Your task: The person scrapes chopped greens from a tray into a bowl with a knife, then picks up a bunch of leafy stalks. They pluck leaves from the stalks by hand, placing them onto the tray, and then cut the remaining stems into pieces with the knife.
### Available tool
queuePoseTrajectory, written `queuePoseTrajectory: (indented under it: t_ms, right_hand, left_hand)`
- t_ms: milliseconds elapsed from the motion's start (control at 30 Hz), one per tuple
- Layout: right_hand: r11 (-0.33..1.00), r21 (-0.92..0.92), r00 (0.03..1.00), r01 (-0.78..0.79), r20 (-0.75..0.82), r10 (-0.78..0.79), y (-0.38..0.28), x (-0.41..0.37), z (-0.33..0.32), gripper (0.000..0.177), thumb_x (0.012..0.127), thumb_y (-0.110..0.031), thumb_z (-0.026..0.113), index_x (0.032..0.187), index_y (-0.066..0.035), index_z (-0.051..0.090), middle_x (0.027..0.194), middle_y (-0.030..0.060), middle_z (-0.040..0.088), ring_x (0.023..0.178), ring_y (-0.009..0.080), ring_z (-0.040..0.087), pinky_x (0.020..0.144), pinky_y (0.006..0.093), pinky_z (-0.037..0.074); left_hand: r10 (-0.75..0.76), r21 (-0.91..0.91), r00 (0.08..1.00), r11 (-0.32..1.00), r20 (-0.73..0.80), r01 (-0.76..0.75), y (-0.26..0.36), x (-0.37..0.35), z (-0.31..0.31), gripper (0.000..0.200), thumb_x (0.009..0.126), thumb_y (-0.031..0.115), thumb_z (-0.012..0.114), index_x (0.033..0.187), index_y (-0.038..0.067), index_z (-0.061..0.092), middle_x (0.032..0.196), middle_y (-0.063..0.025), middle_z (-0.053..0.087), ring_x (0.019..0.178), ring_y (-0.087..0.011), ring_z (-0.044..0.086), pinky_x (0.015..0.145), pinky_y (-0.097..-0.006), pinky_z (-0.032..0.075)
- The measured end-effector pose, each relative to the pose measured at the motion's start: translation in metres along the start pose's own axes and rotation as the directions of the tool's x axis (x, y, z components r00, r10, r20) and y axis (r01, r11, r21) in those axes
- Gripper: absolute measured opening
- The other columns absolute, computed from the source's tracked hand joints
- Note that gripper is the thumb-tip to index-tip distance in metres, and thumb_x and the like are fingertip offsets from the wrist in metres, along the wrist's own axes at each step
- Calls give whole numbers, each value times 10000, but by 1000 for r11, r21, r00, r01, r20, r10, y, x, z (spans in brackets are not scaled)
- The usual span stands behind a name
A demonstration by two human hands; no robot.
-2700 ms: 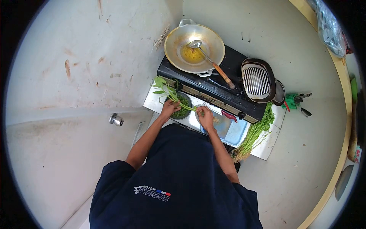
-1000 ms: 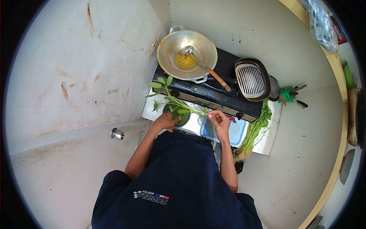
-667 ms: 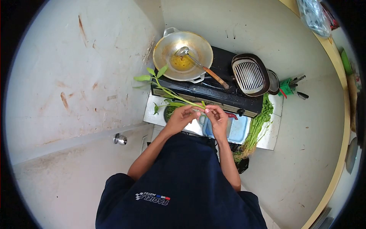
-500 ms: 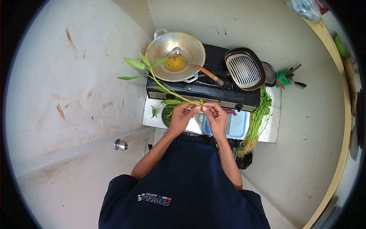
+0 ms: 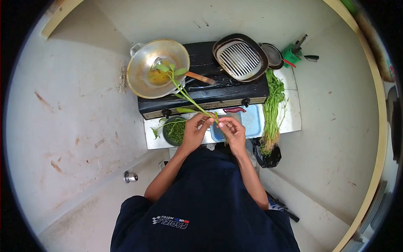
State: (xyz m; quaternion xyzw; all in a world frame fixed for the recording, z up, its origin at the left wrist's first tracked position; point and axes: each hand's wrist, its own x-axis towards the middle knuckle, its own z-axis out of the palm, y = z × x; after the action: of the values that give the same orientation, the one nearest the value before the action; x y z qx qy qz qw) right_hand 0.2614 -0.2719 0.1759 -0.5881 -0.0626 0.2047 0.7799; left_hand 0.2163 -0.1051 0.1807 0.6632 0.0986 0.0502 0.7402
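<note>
A long green leafy stalk, which looks like water spinach [image 5: 187,96], slants up and left from my hands, its leaves overlapping the wok in view. My left hand [image 5: 194,132] pinches it between thumb and fingers near the lower end. Close beside it, my right hand [image 5: 235,132] pinches the same stalk at its bottom end. Left of my hands stands a dark bowl [image 5: 175,132] filled with cut greens. Partly behind my right hand lies a light-blue tray [image 5: 253,122], with a dark red chili [image 5: 234,110] at its back edge.
A black stove [image 5: 201,101] carries a wok [image 5: 136,77] with yellowish liquid and a wooden-handled ladle [image 5: 201,78], plus a grill pan [image 5: 217,50]. To the right lie a bundle of rooted greens [image 5: 273,110] and a black plastic bag [image 5: 270,159]. A green holder [image 5: 290,54] stands behind.
The view has shifted, so the stove and wok appear further left. The stalk's leafy top now looks shorter and steeper. Both hands still hold the stalk.
</note>
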Motion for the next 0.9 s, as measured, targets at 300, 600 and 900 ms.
queuePoseTrajectory:
  t_ms: [300, 600, 900]
  right_hand:
    - [998, 43, 996, 44, -76, -41, -17, -13, -54, 98, 1005, -81, 608, 1081, -28, 578, 1025, 47, 643, 980, 134, 625, 907, 280, 488]
    - [995, 51, 989, 85, -127, -78, -16, -21, -121, 112, 1039, -142, 562, 1106, -59, 529, 1047, 39, 592, 982, 141, 613, 904, 310, 502]
    - [989, -82, 963, -120, -250, 96, 20, -9, -214, 136, 1005, -150, 626, 1065, -30, 600, 943, 34, 631, 870, 137, 650, 831, 290, 509]
  left_hand:
    - [124, 49, 985, 990, 119, -131, 0, 25, 67, 128, 966, 89, 655, 1026, -14, 702, 943, -77, 710, 779, -110, 641, 715, -268, 508]
    - [46, 5, 993, 999, 110, -47, -21, 38, 138, 110, 968, 103, 665, 997, -3, 664, 853, -33, 668, 724, -79, 598, 665, -244, 486]
    - [42, 61, 999, 997, -1, -42, -24, 52, 163, 108, 978, 102, 662, 992, -3, 639, 780, -5, 617, 673, -52, 539, 614, -216, 439]
